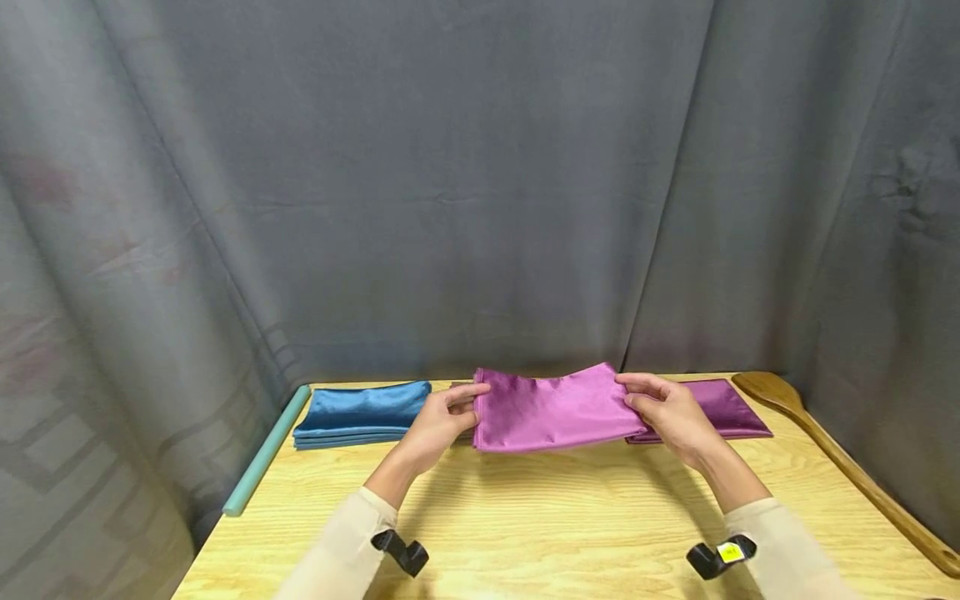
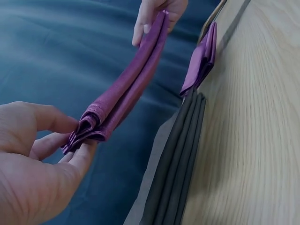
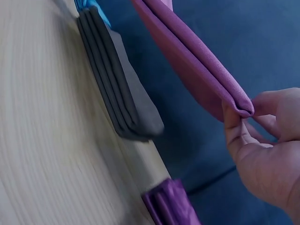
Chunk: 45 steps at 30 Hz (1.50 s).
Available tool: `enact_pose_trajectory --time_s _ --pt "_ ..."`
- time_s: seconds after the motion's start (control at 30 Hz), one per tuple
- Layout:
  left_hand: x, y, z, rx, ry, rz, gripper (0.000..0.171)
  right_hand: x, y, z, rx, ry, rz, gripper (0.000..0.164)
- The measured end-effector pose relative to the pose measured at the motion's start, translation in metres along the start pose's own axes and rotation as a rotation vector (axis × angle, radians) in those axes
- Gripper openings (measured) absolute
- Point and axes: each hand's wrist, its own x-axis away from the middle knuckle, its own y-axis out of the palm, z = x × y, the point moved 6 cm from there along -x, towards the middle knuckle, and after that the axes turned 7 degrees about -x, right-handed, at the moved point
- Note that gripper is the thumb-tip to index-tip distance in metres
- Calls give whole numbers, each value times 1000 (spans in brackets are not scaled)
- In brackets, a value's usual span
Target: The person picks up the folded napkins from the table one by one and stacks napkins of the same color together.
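A folded, shiny purple cloth (image 1: 555, 408) is held up off the table between both hands. My left hand (image 1: 442, 421) pinches its left end; in the left wrist view the folded layers of the purple cloth (image 2: 122, 89) show between thumb and fingers. At the opposite end my right hand (image 1: 671, 412) pinches a corner, which the right wrist view shows as a folded edge. Beneath the raised cloth lies a folded dark grey cloth (image 3: 112, 75), mostly hidden in the head view. Another folded purple cloth (image 1: 723, 408) rests on the table behind the right hand.
A folded blue cloth (image 1: 363, 412) lies at the back left, beside a teal rod (image 1: 266, 450) along the left edge. On the right lies a long wooden spoon (image 1: 847, 458). Grey curtains (image 1: 450, 183) hang behind and beside the wooden table (image 1: 555, 525).
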Motion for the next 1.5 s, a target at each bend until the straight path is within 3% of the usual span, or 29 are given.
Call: enact_pose_trajectory --time_s 0.37,0.73,0.97,1.2,1.5 --pt "-29 38 8 -76 11 21 53 3 -48 6 -117 29 30 33" --pt "-49 74 -2 174 -11 -37 55 2 -83 9 -161 4 -35 37" --pt "-59 97 -12 276 4 -58 57 4 -102 9 -191 -33 -57 38" --pt "-68 118 -17 293 -15 -27 55 7 -121 17 -223 -50 -47 37" --pt "-79 148 -16 282 -29 -14 55 15 -145 26 -325 -127 -99 49"
